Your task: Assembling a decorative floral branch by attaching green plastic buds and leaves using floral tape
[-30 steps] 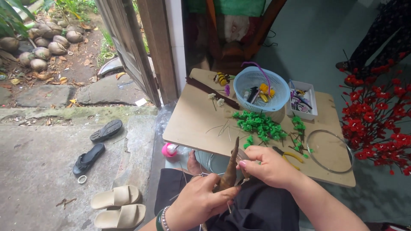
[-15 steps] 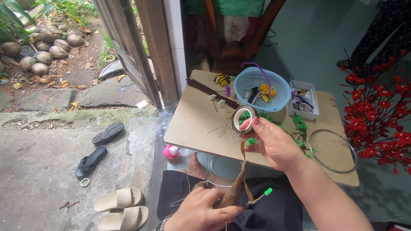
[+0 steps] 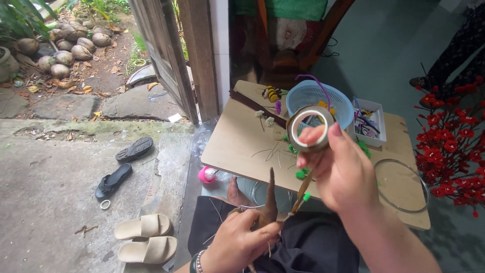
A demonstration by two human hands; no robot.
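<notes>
The desk [image 3: 242,141] serves as the landmark. On its far side stands a basket [image 3: 313,98], with a small tray [image 3: 376,121] just to the right of it and a wire ring [image 3: 404,184] on the desk's near right corner. The right hand [image 3: 341,169] holds a tape roll [image 3: 309,129] above the desk's middle. The left hand [image 3: 242,240] grips a stem [image 3: 270,202] before the desk's near edge. Sandals [image 3: 144,237] lie on the ground left of the desk; flower branches [image 3: 452,146] stand to its right.
</notes>
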